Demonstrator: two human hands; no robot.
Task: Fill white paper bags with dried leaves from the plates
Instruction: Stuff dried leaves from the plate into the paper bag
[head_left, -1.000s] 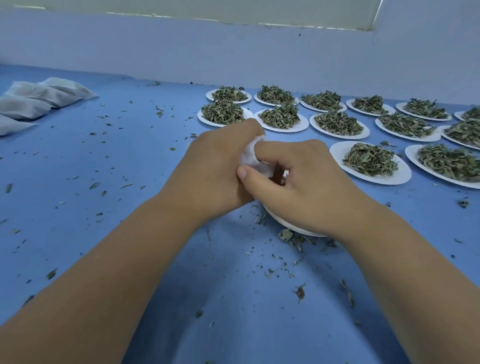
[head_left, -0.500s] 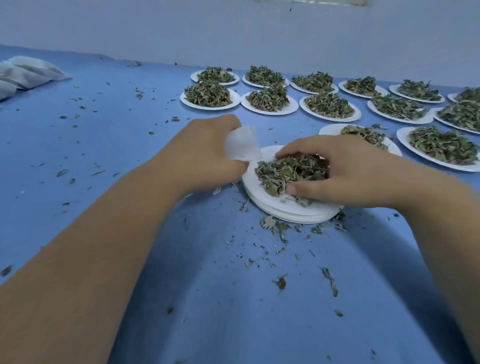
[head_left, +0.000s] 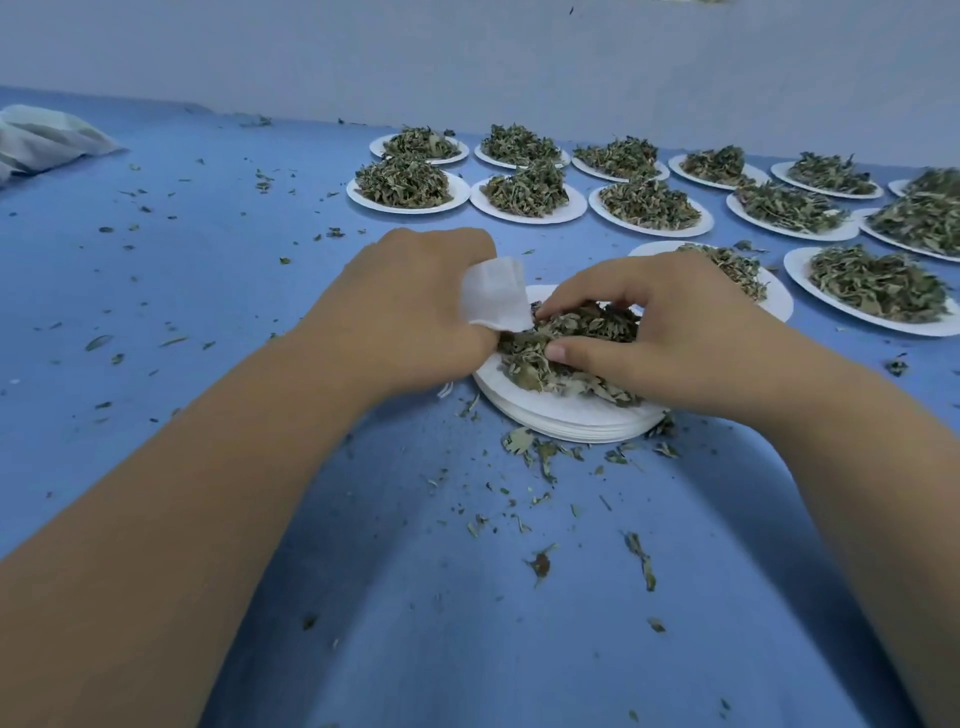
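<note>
A small white paper bag (head_left: 496, 296) is held in my left hand (head_left: 415, 306), just left of a stack of white plates (head_left: 571, 418) in front of me. Dried green leaves (head_left: 566, 343) lie heaped on the top plate. My right hand (head_left: 670, 332) rests over that heap, fingers and thumb closed around a bunch of leaves beside the bag's lower edge. The bag's mouth is hidden behind my fingers.
Several more white plates of dried leaves (head_left: 524, 189) stand in rows at the back and right of the blue table (head_left: 208, 270). Filled white bags (head_left: 47, 137) lie at the far left. Leaf crumbs (head_left: 540, 457) litter the table near the stack.
My right hand left the bag and came down onto the plate's leaves, and its fingers have closed on a bunch. My left hand keeps the bag, now nearer the heap.
</note>
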